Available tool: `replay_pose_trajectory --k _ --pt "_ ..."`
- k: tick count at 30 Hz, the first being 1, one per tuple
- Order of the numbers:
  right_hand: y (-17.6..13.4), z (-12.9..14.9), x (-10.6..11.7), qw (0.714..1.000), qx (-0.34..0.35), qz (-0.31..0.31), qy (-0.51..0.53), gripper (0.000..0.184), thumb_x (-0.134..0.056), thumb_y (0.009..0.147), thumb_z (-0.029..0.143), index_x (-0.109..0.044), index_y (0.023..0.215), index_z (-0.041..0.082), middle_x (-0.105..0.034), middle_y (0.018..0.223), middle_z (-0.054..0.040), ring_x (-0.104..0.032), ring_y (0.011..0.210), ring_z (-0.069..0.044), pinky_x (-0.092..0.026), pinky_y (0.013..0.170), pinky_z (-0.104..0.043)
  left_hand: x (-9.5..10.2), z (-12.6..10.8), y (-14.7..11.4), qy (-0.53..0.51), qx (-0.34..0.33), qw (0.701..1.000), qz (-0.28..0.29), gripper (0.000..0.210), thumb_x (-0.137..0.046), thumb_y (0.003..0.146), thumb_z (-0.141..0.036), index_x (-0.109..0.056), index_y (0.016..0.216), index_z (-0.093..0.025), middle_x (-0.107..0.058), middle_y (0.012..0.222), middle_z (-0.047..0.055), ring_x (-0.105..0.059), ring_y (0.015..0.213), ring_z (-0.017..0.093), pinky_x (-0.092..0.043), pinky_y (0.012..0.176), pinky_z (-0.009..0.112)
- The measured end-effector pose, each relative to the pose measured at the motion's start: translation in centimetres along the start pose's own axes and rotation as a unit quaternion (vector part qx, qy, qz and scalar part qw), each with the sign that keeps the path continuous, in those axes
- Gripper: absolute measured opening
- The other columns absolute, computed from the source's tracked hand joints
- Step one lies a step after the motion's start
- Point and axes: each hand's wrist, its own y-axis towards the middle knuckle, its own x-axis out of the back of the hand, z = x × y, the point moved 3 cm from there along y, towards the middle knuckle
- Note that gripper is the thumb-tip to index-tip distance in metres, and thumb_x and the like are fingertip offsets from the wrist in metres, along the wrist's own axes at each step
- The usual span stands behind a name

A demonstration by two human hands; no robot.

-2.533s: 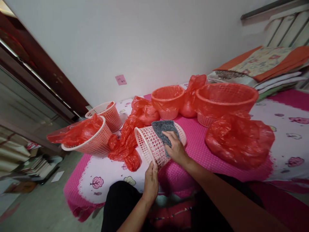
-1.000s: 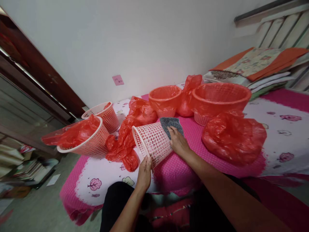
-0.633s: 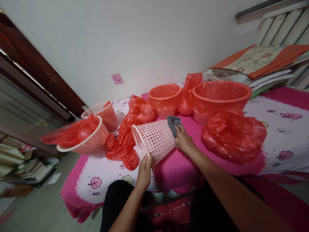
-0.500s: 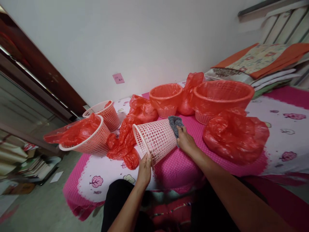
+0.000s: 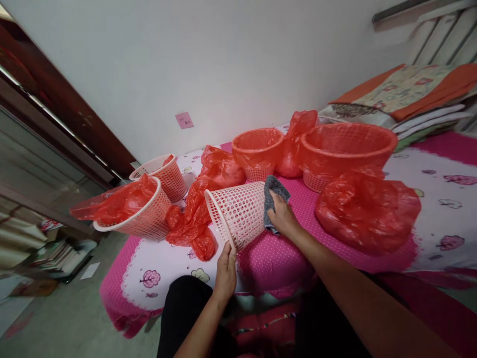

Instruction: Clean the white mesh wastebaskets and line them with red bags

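shifted rightward since the earliest view, the grey cloth [image 5: 274, 186] and right hand [image 5: 283, 218] are now at the base end of the pale perforated basket [image 5: 242, 211], not on its side wall. at far left, a bag-filled basket [image 5: 151, 219] stands near the edge of the bedcover [image 5: 136, 266]; a crumpled red bag [image 5: 199, 236] lies just beside the held basket's open mouth, leaving little room to roll that way. the left hand [image 5: 225, 276] grasps the near rim; a firm hold there seems wise, since the basket lies on its side on soft bedding. the right hand grasps the cloth against the base edge; light, even pressure should suit the thin lattice. further right, bare pink bedcover offers elbow room, up to the puffy red bag [image 5: 367, 211].
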Motion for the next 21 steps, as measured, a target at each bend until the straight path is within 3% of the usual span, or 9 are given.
replay_pose_trajectory --k 5,11,16,21 --pt "-2.4 4.8 -1.7 0.994 0.079 0.053 0.049 0.073 -0.047 0.086 0.009 -0.046 0.159 0.019 -0.064 0.137 -0.0145 -0.059 0.133 -0.029 -0.044 0.121 -0.058 0.2 0.0 1.1 -0.032 0.008 0.999 0.015 0.066 -0.061 0.097 -0.067 -0.068 0.142 -0.019 -0.071 0.144 0.015 -0.063 0.138 0.033 -0.04 0.125 0.052" --pt "-6.2 10.3 -4.0 0.972 0.144 0.159 0.099 0.079 -0.047 0.088 0.007 -0.037 0.165 0.024 -0.059 0.136 -0.0129 -0.063 0.123 -0.027 -0.054 0.111 -0.05 0.3 -1.1 1.2 -0.024 -0.012 0.999 0.027 0.063 -0.061 0.098 -0.066 -0.068 0.141 -0.02 -0.068 0.147 0.015 -0.062 0.139 0.033 -0.043 0.122 0.048" --pt "-7.6 11.2 -4.6 0.97 0.16 0.178 0.04 0.083 -0.05 0.092 0.009 -0.024 0.17 0.021 -0.056 0.139 -0.016 -0.066 0.116 -0.028 -0.058 0.103 -0.047 0.6 -1.7 1.3 -0.005 -0.013 1.0 0.027 0.06 -0.062 0.097 -0.064 -0.07 0.136 -0.018 -0.071 0.143 0.015 -0.063 0.137 0.033 -0.043 0.122 0.047" --pt "-6.9 10.3 -4.6 0.964 0.192 0.167 -0.071 0.077 -0.049 0.096 0.008 -0.027 0.169 0.02 -0.061 0.126 -0.0152 -0.069 0.101 -0.027 -0.063 0.09 -0.045 0.7 -1.3 1.9 -0.015 0.007 1.0 0.002 0.056 -0.067 0.095 -0.061 -0.072 0.132 -0.019 -0.073 0.138 0.014 -0.064 0.134 0.033 -0.043 0.121 0.05"
